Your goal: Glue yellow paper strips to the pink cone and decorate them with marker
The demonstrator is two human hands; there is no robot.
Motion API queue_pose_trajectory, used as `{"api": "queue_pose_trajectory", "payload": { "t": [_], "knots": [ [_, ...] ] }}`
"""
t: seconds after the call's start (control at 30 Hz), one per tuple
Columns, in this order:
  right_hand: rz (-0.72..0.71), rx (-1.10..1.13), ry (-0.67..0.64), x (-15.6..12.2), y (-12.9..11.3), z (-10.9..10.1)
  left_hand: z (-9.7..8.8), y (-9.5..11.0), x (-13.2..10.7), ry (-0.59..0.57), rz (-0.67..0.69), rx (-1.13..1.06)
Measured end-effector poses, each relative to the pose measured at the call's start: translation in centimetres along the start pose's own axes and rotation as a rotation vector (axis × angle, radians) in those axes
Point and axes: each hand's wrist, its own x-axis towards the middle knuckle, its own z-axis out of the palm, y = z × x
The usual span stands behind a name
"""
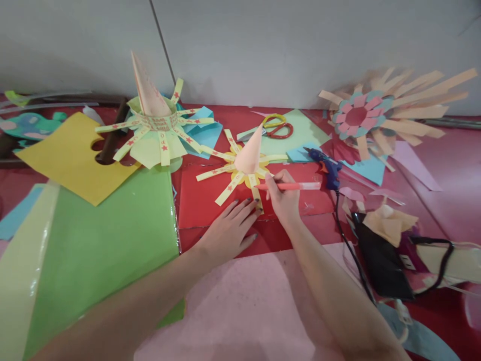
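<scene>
A red pen is pinched in my right hand, its tip over a yellow paper strip of a flower-like paper craft. A peach paper cone stands at the middle of this craft, and several strips radiating from it carry red stars and marks. My left hand lies flat with fingers stretched out, its fingertips by the end of the strip under the pen. Beneath the craft is a red sheet with a shiny surface.
A similar craft with a taller cone stands back left. Scissors lie behind, and a blue glue gun with a black cord is at right. A peach-stripped paper craft, a yellow sheet, a green pack and a black pouch surround the spot.
</scene>
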Motion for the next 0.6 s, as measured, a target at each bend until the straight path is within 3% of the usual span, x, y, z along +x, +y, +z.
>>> {"api": "queue_pose_trajectory", "payload": {
  "t": [0.6],
  "knots": [
    [0.047, -0.091, -0.081, 0.35, -0.03, -0.16, -0.08, -0.02, -0.01, 0.007, 0.009, 0.019]
  ]
}}
